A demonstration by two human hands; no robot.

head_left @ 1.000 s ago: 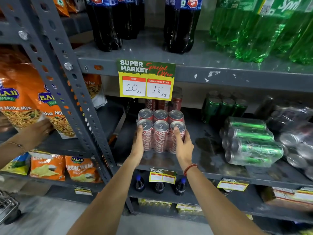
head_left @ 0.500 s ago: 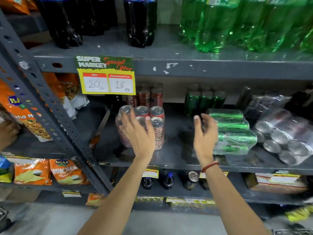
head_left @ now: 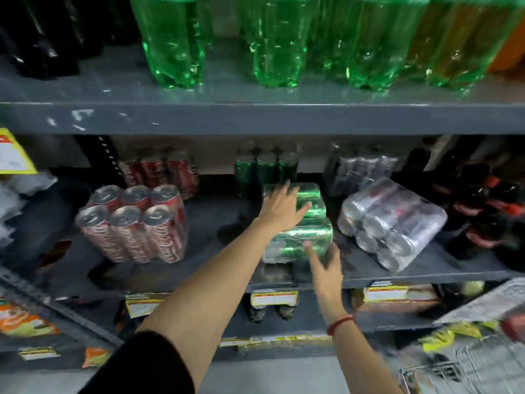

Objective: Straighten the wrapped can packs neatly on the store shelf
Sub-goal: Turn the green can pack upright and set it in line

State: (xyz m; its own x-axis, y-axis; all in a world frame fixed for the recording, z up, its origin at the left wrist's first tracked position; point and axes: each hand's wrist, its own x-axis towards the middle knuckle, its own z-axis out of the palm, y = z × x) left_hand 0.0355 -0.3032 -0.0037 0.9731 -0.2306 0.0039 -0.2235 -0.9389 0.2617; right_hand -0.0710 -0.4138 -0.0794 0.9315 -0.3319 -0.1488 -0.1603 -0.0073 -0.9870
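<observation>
A wrapped pack of green cans (head_left: pixel 309 237) lies on its side in the middle of the grey shelf (head_left: pixel 204 268). My left hand (head_left: pixel 281 207) rests flat on the pack's top left, fingers spread. My right hand (head_left: pixel 324 265) touches its near lower edge, fingers apart, a red thread on the wrist. The wrapped red can pack (head_left: pixel 133 223) stands upright to the left, apart from both hands. A wrapped silver can pack (head_left: pixel 392 223) lies tilted on its side to the right. The view is blurred.
Upright red cans (head_left: pixel 162 169), green cans (head_left: pixel 267 169) and a dark wrapped pack (head_left: pixel 358 169) stand at the shelf's back. Green bottles (head_left: pixel 272 38) fill the shelf above. Dark bottles (head_left: pixel 488 206) stand far right. A wire basket (head_left: pixel 460 371) sits low right.
Both hands have left the red can pack and moved right onto the green can pack. The view has swung to the right with them.
</observation>
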